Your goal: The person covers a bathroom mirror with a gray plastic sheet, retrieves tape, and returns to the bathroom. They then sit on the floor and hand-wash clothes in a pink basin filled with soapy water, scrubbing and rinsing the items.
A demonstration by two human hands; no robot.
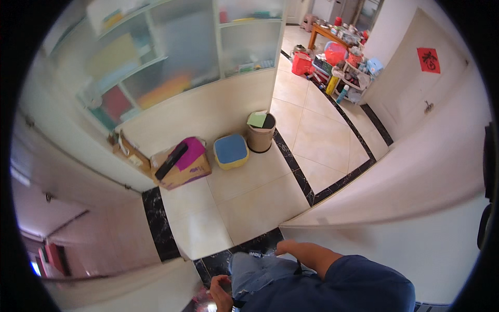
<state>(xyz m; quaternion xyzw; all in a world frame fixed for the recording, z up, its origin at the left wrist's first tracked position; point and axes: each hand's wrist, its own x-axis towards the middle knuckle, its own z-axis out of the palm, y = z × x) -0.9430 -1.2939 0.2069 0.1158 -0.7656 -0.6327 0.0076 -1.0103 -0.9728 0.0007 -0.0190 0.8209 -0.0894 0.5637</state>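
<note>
My left hand [221, 293] hangs beside the jeans [253, 273], its fingers partly curled. Behind it is a blurred reddish and clear thing [203, 297]; I cannot tell whether the hand touches it. On the other side, my right hand [285, 247] hangs from the bare forearm in front of the wall's foot. Its fingers are mostly hidden, and nothing held shows there. Under my body runs a black marble threshold strip [218, 259], with pale floor tiles [253, 199] beyond it.
Along the glass-fronted cabinet [183, 50] stand a cardboard box [191, 175] with magenta and black items on top, a blue-and-yellow stool [230, 150] and a beige bin [260, 138]. A cluttered shelf rack [351, 80] stands near the white door [409, 78]. A wall [382, 195] rises at right.
</note>
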